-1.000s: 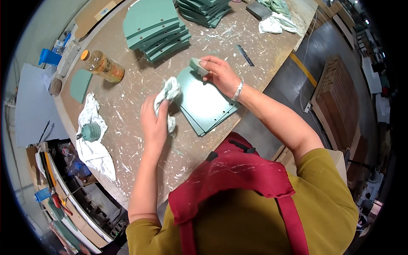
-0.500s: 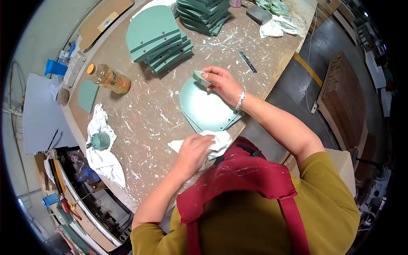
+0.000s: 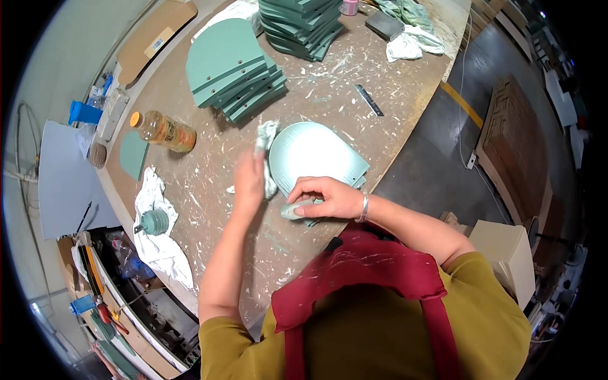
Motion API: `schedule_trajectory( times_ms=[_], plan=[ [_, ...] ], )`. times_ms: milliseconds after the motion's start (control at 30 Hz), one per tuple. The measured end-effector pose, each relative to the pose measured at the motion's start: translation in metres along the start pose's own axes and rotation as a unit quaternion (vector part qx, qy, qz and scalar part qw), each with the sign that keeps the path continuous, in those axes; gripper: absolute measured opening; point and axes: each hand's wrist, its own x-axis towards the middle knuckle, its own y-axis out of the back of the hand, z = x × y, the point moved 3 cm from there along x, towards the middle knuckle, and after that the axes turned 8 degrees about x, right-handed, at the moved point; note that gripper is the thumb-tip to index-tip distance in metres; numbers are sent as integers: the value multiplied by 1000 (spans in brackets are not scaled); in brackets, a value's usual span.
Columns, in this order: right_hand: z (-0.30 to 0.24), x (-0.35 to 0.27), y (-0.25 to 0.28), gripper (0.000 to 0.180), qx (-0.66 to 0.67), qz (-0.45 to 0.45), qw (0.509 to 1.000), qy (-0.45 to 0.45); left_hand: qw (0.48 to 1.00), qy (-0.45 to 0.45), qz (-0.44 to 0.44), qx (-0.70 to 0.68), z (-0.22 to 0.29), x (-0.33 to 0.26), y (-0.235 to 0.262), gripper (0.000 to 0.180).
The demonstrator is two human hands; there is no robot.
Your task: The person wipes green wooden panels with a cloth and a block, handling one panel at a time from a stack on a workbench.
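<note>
A rounded, pale green panel (image 3: pixel 316 152) with a bright sheen lies on the workbench in front of me, with at least one more panel beneath it. My right hand (image 3: pixel 329 196), a silver bracelet at its wrist, pinches a small greenish pad (image 3: pixel 294 211) at the panel's near left edge. Beside the panel's left edge, my left hand (image 3: pixel 250 177) is blurred and gripping a crumpled white cloth (image 3: pixel 268 134). Part of the cloth hangs out on both sides of that hand.
Stacks of green panels (image 3: pixel 221 60) stand at the back. To the left are a drink bottle (image 3: pixel 168 132), a loose green piece (image 3: pixel 133 155) and a green ribbed container (image 3: pixel 154 222) on a white rag (image 3: pixel 158 250). A dark strip (image 3: pixel 368 100) lies beyond the panel, near the bench's right edge.
My right hand has come down with the pad from the panel's far edge to its near left edge. My left hand has carried the cloth from the near edge to the panel's left side.
</note>
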Motion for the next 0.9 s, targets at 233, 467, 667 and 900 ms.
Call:
schedule_trajectory(
  times_ms=[233,467,667,900],
  plan=[
    [1,-3,-3,24,49,-8,999,-12,993,24,-94,62,25,29,-6,35],
    [1,-1,-2,23,61,-21,998,-12,969,-150,-108,167,51,69,-18,29],
    [-4,-4,-2,25,24,-11,1000,3,908,-363,-117,174,91,77,-35,28],
    [-4,-4,-7,27,-27,9,998,50,916,-318,-197,147,119,110,-31,25]
  ],
)
